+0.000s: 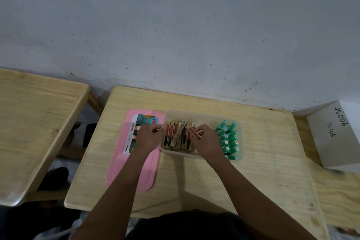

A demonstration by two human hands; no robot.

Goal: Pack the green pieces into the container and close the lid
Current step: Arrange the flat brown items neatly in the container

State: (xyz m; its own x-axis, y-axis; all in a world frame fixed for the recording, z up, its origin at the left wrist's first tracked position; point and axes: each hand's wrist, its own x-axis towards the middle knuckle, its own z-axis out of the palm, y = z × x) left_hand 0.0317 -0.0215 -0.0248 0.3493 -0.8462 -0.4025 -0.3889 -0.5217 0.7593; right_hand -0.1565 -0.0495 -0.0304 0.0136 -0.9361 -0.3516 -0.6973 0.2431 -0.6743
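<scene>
Green plastic pegs (pixel 228 138) packed in clear container (pixel 202 117), right fingers (pixel 200 132) grasping a red-faced wooden tile (pixel 194 133), left fingers (pixel 158 129) clenched; tilted tiles risk blocking the pink lid (pixel 120 161).

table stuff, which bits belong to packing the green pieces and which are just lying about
Job: green pieces, clear container, pink lid, left hand, right hand.
Lying about: white box marked JS006, second table; flat wooden pieces share the container.
</scene>
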